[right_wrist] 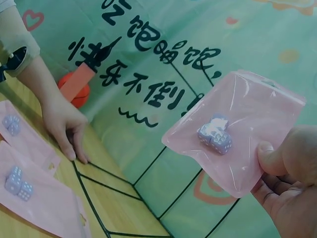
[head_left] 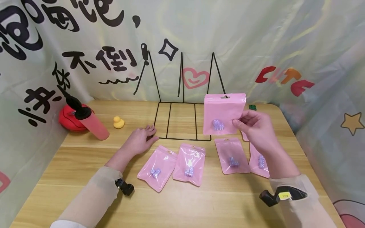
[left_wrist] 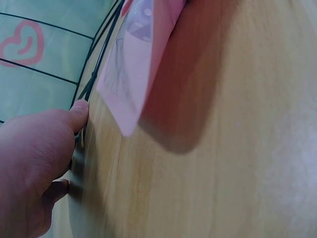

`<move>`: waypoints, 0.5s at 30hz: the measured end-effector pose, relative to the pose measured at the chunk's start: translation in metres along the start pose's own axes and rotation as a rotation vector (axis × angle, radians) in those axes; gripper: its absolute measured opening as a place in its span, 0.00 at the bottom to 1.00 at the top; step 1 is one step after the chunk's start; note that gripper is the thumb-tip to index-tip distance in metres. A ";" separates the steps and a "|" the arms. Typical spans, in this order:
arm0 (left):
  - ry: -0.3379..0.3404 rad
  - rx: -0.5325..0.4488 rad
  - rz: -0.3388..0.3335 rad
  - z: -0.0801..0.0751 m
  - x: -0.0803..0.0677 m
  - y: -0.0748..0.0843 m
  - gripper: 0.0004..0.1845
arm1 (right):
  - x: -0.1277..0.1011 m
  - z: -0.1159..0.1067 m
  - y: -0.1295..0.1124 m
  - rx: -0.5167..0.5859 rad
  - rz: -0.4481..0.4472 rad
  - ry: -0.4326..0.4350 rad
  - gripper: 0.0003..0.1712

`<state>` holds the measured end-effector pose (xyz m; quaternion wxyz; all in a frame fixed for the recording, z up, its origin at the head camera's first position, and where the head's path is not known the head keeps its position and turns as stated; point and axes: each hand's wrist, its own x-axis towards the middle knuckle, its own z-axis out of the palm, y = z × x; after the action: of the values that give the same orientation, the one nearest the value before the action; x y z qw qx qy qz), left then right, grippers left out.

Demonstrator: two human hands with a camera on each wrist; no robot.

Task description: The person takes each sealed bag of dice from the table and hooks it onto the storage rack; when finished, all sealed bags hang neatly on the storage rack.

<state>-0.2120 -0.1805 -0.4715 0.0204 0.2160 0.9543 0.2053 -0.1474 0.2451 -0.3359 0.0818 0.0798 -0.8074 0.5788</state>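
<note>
while the right hand [head_left: 258,126] pinched a pink pouch [head_left: 223,113] by its lower right corner, thumb on the front and fingers behind, the pouch was held upright in the air above the wooden table [head_left: 85,177], in front of the right part of the black wire rack [head_left: 182,120]. small pale purple dice [head_left: 218,125] were seen through the pouch near its bottom edge; the right wrist view showed them [right_wrist: 215,136] as a tight cluster. the left hand [head_left: 139,141] lay palm down on the table with fingers relaxed and extended, holding nothing, its fingertips [left_wrist: 79,111] touching the front left corner of the rack base. four more pink pouches lay flat on the table between the hands: two side by side at centre [head_left: 157,167] [head_left: 189,164], one further right [head_left: 231,155], and one partly hidden under the right forearm [head_left: 258,161]. each held similar dice. at the left rear stood a red and pink hand pump [head_left: 81,118] and a small yellow duck [head_left: 118,122]. a small green object [head_left: 252,107] sat behind the held pouch; its nature could not be told.
</note>
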 end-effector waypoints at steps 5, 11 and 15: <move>-0.006 0.000 0.004 -0.001 0.000 0.001 0.28 | 0.007 0.002 0.006 0.041 0.010 0.000 0.11; -0.013 -0.005 0.000 -0.002 0.001 0.003 0.28 | 0.011 0.004 0.011 0.050 0.012 0.013 0.08; -0.007 -0.007 -0.005 -0.002 0.000 0.002 0.28 | 0.015 0.006 0.013 0.043 0.011 0.010 0.07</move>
<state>-0.2109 -0.1794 -0.4688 0.0250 0.2145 0.9541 0.2076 -0.1651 0.2431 -0.3461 0.0807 0.0742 -0.7947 0.5970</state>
